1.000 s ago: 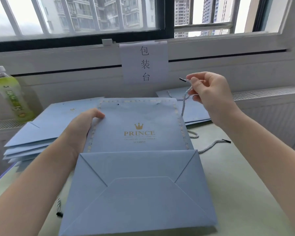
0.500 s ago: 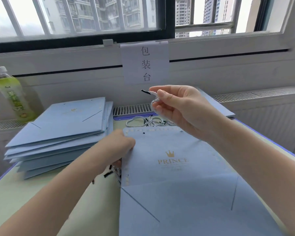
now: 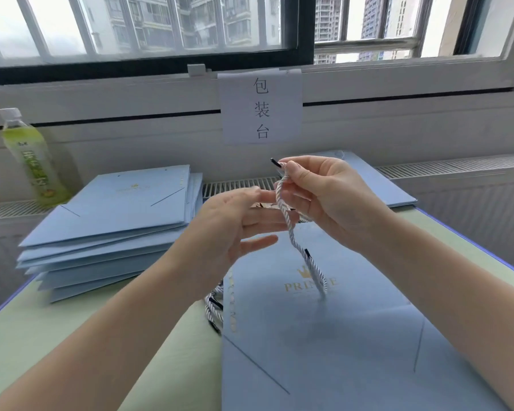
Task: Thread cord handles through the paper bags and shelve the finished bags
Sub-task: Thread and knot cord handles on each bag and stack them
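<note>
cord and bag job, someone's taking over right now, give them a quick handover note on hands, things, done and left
Right hand: pinches one cord near its black tip, the rest dangling over the bag.
Left hand: open, fingers reaching toward the cord, holding nothing.
Bag: flat on the table in front, not yet threaded.
Spare cords: at the bag's left edge.
Bag stack: on the left; another bag lies behind the right hand.
Left: thread both handles, shelve.

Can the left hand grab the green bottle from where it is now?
Probably yes. The left hand is open and empty, and only the low bag stack lies between it and the bottle, though it looks like a long stretch.
</note>
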`<act>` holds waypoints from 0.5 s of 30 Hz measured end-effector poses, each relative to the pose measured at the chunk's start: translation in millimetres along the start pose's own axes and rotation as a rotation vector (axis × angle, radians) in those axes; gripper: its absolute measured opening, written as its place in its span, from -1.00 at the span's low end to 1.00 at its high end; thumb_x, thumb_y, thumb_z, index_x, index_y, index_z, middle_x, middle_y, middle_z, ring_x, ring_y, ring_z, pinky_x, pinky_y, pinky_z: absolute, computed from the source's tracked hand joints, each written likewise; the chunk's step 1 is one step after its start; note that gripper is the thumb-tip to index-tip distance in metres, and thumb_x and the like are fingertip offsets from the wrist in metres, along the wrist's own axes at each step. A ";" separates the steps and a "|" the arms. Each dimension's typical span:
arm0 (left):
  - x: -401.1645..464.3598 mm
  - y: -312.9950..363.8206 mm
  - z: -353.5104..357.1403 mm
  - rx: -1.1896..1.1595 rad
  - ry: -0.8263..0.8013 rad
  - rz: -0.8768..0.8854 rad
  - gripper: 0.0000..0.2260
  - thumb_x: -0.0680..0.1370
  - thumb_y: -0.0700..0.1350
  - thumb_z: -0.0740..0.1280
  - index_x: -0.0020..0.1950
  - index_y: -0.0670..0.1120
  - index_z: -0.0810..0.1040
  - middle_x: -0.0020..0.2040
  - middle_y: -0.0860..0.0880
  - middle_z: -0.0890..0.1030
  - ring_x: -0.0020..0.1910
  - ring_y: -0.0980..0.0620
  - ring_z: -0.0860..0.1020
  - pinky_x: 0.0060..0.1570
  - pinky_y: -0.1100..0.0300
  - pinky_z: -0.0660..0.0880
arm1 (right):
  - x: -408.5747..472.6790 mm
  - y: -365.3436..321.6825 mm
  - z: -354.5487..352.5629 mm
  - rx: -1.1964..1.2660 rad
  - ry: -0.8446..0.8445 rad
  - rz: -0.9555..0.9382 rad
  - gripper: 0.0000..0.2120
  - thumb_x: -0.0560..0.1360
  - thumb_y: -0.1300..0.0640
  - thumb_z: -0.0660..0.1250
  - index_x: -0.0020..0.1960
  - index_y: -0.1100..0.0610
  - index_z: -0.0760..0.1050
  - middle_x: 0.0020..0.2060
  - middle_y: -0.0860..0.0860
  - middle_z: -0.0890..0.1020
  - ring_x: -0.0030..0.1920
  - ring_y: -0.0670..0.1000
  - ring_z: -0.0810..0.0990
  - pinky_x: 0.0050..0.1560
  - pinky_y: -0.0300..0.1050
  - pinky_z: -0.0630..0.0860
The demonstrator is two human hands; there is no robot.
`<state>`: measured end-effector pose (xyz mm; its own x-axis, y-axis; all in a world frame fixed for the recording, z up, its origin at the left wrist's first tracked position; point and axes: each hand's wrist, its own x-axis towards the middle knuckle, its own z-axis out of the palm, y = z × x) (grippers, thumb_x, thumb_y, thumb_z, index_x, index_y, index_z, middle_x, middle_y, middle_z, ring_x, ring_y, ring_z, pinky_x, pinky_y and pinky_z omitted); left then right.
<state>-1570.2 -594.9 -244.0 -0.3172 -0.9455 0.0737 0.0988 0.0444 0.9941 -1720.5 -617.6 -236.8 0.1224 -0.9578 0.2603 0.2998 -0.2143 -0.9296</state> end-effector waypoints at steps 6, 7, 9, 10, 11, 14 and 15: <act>4.6 0.6 -11.2 -0.193 0.012 -0.047 -0.77 0.35 -0.12 0.35 -0.05 -0.18 0.55 -0.42 -0.02 0.56 -0.45 0.06 0.57 -0.28 0.18 0.61 | 4.5 6.2 -7.1 -0.081 0.071 0.088 -0.84 0.61 0.24 0.17 -0.10 0.16 0.48 -0.26 0.02 0.63 -0.27 -0.08 0.60 -0.19 -0.23 0.57; 6.3 -0.5 -14.3 -0.170 0.031 -0.043 -0.78 0.34 -0.14 0.36 -0.06 -0.18 0.57 -0.43 -0.01 0.53 -0.49 0.09 0.53 -0.33 0.20 0.60 | 5.5 5.8 -8.2 -0.012 0.096 0.100 -0.84 0.60 0.25 0.18 -0.11 0.16 0.48 -0.30 0.02 0.61 -0.31 -0.08 0.59 -0.22 -0.23 0.57; 9.6 -2.3 -20.7 -0.112 0.089 -0.039 -0.87 0.41 -0.17 0.35 -0.08 -0.17 0.58 -0.44 0.00 0.52 -0.53 0.11 0.49 -0.38 0.24 0.57 | 8.4 2.7 -13.6 0.103 0.174 0.115 -0.86 0.60 0.29 0.18 -0.09 0.17 0.47 -0.38 0.00 0.58 -0.37 -0.08 0.56 -0.27 -0.21 0.56; 11.1 -3.1 -24.0 -0.085 0.124 -0.040 -0.92 0.47 -0.20 0.33 -0.09 -0.17 0.59 -0.44 0.00 0.52 -0.54 0.12 0.47 -0.40 0.25 0.56 | 10.3 0.6 -17.5 0.151 0.215 0.120 -0.86 0.60 0.30 0.17 -0.07 0.16 0.47 -0.40 -0.01 0.56 -0.37 -0.08 0.55 -0.28 -0.20 0.55; 13.1 -4.3 -27.8 -0.063 0.159 -0.043 -0.92 0.52 -0.22 0.30 -0.10 -0.16 0.60 -0.44 0.00 0.52 -0.54 0.12 0.47 -0.40 0.26 0.56 | 12.4 -1.4 -22.2 0.195 0.252 0.119 -0.86 0.60 0.31 0.16 -0.04 0.16 0.47 -0.39 -0.01 0.55 -0.36 -0.08 0.55 -0.27 -0.17 0.55; 17.4 -7.4 -38.3 -0.014 0.247 -0.069 -0.84 0.58 -0.24 0.26 -0.12 -0.14 0.61 -0.44 0.02 0.54 -0.54 0.15 0.47 -0.41 0.30 0.54 | 18.5 -7.1 -35.9 0.287 0.361 0.073 -0.82 0.60 0.32 0.12 0.00 0.15 0.47 -0.37 -0.01 0.53 -0.31 -0.07 0.54 -0.23 -0.11 0.55; 18.2 -8.6 -41.2 -0.005 0.267 -0.073 -0.83 0.59 -0.24 0.25 -0.13 -0.14 0.60 -0.45 0.03 0.54 -0.55 0.16 0.47 -0.43 0.32 0.53 | 20.9 -8.1 -39.8 0.298 0.399 0.052 -0.81 0.60 0.33 0.11 0.01 0.15 0.48 -0.36 0.00 0.53 -0.31 -0.07 0.54 -0.23 -0.11 0.55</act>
<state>-1538.0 -625.8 -254.4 -0.0642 -0.9977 -0.0223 0.0892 -0.0280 0.9956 -1758.0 -643.5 -234.1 -0.2095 -0.9769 0.0416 0.5669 -0.1560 -0.8089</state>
